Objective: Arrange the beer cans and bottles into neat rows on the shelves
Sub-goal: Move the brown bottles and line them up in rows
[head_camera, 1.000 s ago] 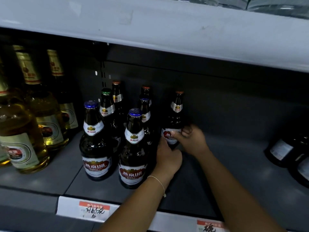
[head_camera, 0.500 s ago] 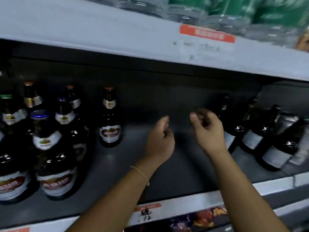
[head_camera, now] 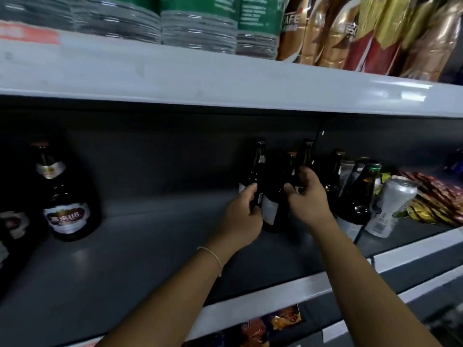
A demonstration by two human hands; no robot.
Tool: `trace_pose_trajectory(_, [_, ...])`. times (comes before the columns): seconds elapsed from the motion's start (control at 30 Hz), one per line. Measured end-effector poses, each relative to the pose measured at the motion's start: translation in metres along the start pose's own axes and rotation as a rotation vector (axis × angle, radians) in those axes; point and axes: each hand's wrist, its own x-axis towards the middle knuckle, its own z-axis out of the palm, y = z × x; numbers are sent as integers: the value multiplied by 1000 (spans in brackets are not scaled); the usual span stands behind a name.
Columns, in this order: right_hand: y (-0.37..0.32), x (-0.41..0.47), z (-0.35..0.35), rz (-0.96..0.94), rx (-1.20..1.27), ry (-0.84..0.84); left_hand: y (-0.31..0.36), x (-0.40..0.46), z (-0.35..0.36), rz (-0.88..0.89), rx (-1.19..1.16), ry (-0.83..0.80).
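Several dark beer bottles stand in a loose cluster at the right of the grey shelf [head_camera: 140, 251]. My left hand [head_camera: 240, 216] grips the leftmost dark bottle [head_camera: 256, 166] low on its body. My right hand [head_camera: 309, 199] curls round the shoulder of the neighbouring dark bottle [head_camera: 271, 211], thumb in front and fingers behind. A further dark bottle [head_camera: 334, 176] and a green-capped bottle [head_camera: 360, 196] stand just right of my right hand. A silver can [head_camera: 390, 206] leans beside them. Far left stands a labelled brown bottle [head_camera: 66, 196], with others cut off by the frame edge.
Snack packets [head_camera: 438, 201] lie at the shelf's right end. The upper shelf [head_camera: 225, 88] hangs low overhead and carries water bottles [head_camera: 195, 28] and gold coffee packs [head_camera: 350, 33]. Bare shelf floor stretches between the left bottle and my hands.
The view has swung right along the shelf. Both hands, empty half a second ago, have reached the right-hand cluster and taken hold of two dark bottles.
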Motion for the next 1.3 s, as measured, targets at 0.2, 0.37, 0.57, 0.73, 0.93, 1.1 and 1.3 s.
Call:
trace_pose_trajectory(0.2, [15, 30, 3, 1, -21, -119, -2, 6, 9, -43, 44, -40])
trace_pose_trajectory(0.37, [12, 26, 8, -19, 27, -93, -9, 1, 5, -62, 34, -53])
trace_pose_trajectory(0.57, [-26, -12, 24, -73, 20, 39, -24, -16, -5, -53, 104, -50])
trace_pose_trajectory(0.73, [-69, -45, 57, -57, 73, 46, -40, -44, -37, -72, 52, 20])
trace_pose_trajectory(0.93, [-125, -84, 109, -63, 102, 11, -46, -89, -95, -88, 77, 225])
trace_pose_trajectory(1.1, [-155, -114, 155, -87, 169, -48, -60, -123, -146, -128, 37, 384])
trace_pose_trajectory(1.3, [-162, -134, 192, -223, 231, -441, -85, -147, -202, -116, -58, 453])
